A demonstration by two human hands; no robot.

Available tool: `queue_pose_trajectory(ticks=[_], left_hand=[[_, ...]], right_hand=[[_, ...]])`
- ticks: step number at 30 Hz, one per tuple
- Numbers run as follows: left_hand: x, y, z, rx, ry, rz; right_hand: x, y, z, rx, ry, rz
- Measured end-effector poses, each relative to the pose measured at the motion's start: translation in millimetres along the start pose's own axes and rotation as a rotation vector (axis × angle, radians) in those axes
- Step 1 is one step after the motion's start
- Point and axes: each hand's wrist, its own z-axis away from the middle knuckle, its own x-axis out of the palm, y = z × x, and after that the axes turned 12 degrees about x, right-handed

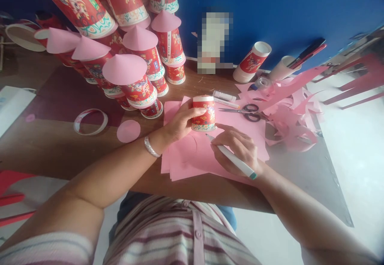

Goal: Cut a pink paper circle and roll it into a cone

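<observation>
My left hand (181, 120) is closed around a red patterned paper cup (204, 120), which stands upside down or is held just over the pink paper sheets (180, 153); I cannot tell whether its rim touches them. In my right hand (237, 149) there is a white pen (237, 161) with a green end, its tip near the paper beside the cup's rim. A curved pencil-like line shows on the top sheet. Scissors (250, 112) lie at the sheets' far right, by a glue stick (224, 96).
Stacked red cups (139, 91) with pink paper cones rise at the back left. Pink paper scraps (295, 117) heap up at the right. A pink disc (128, 131) and a white ring (90, 121) lie left of my arm. A pen cup (282, 68) stands by the blue wall.
</observation>
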Motion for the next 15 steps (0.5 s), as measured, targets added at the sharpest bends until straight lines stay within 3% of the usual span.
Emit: queue_pose_trajectory(ticks=[15], left_hand=[[6.2,4.5,-4.4,0.018,-0.014,-0.082]], right_hand=[[3.0,0.7,2.4,-0.024,-0.020,-0.066]])
